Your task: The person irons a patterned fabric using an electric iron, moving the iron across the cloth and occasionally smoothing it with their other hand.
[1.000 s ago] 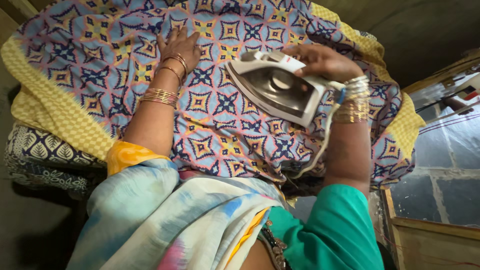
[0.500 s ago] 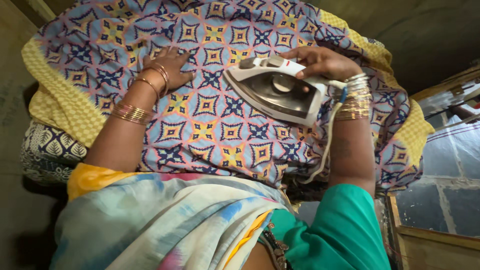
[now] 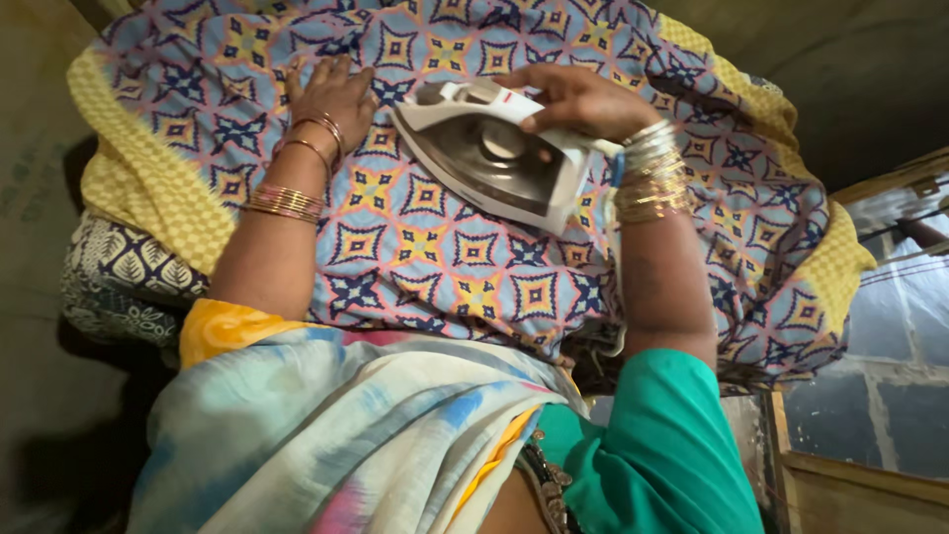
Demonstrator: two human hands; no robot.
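Iron tilted in right hand

A raised ironing surface, itself hidden, was draped with a blue cotton cloth printed with star-shaped motifs and edged in yellow check. Beneath its left edge showed a dark navy cloth with white leaf print. The left hand lay flat on the blue cloth

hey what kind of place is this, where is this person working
Probably a home ironing spot. The right hand holds a white clothes iron tilted up over a patterned blue and yellow cloth spread on a padded surface, the left hand flat on it.
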